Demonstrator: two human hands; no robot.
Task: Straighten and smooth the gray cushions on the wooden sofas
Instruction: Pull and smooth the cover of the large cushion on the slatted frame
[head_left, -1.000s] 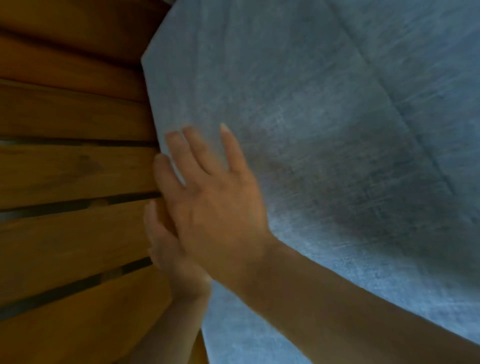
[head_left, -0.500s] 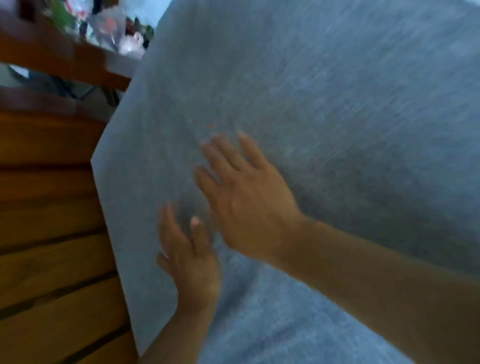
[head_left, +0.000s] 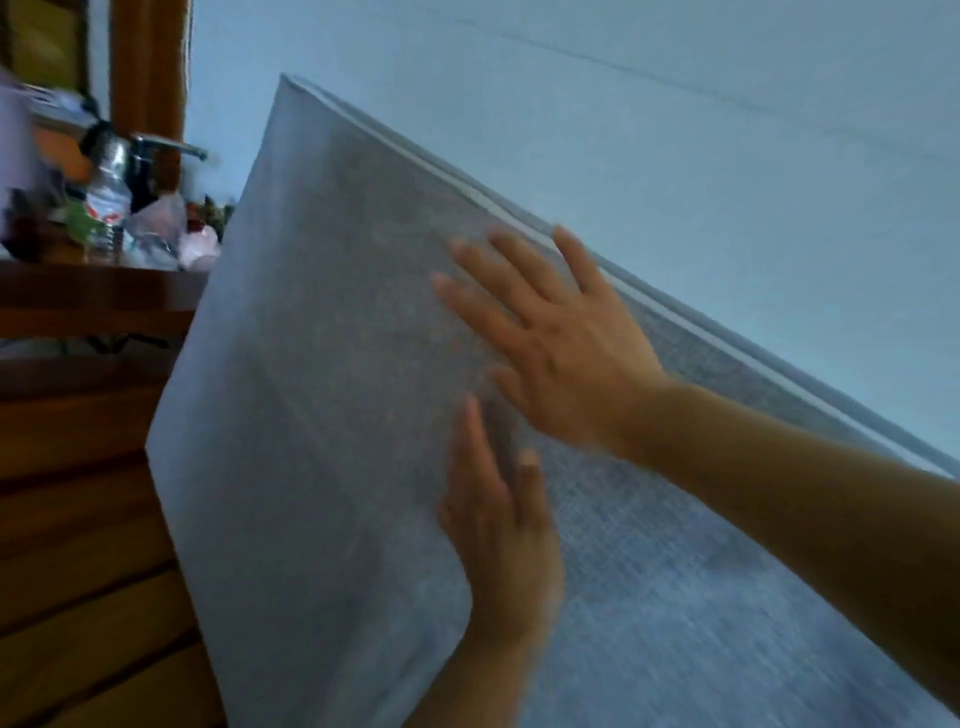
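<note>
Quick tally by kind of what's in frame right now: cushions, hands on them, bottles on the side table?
Gray cushion: 1
Hands flat on it: 2, left hand and right hand
Clear plastic bottle on the wooden table: 1 plainly visible; the rest of the clutter is too blurred to count
Total: 4

My left hand (head_left: 498, 525) smears with motion blur, fingertips indistinct against the gray cushion (head_left: 332, 389), whose lower part runs off the bottom edge. My right forearm (head_left: 831, 535) is cut by the right edge. Clutter on the surface (head_left: 98, 291) behind blurs together; only a bottle (head_left: 109, 202) reads.
</note>
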